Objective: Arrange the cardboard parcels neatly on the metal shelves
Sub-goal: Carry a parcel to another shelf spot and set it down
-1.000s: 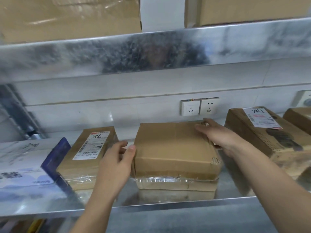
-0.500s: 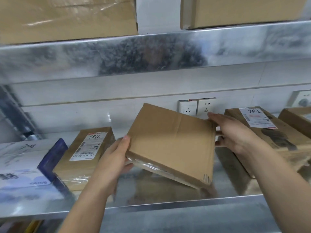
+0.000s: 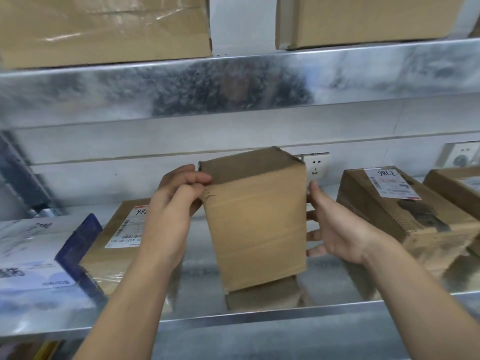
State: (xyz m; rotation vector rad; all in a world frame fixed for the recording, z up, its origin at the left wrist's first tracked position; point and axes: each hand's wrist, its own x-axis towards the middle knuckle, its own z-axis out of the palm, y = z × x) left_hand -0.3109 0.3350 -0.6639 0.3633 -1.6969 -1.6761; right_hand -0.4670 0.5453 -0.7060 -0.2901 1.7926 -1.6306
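A plain brown cardboard parcel (image 3: 255, 216) stands on end in the middle of the metal shelf (image 3: 259, 318), its lower edge on or just above the shelf surface. My left hand (image 3: 176, 203) grips its upper left corner, fingers over the top edge. My right hand (image 3: 335, 227) presses flat against its right side, fingers spread behind it. A labelled parcel (image 3: 122, 235) lies flat to the left, partly hidden by my left arm. Another labelled parcel (image 3: 394, 203) lies flat to the right.
A white and blue box (image 3: 39, 258) sits at the shelf's far left. A further parcel (image 3: 457, 185) shows at the right edge. Two big cartons (image 3: 104, 27) (image 3: 363, 19) rest on the upper shelf (image 3: 233, 89). Wall sockets (image 3: 317, 165) are behind.
The plain parcel lay flat on the shelf, was tilted up by both hands, and now stands upright on its end. My left hand moved up to its top corner.
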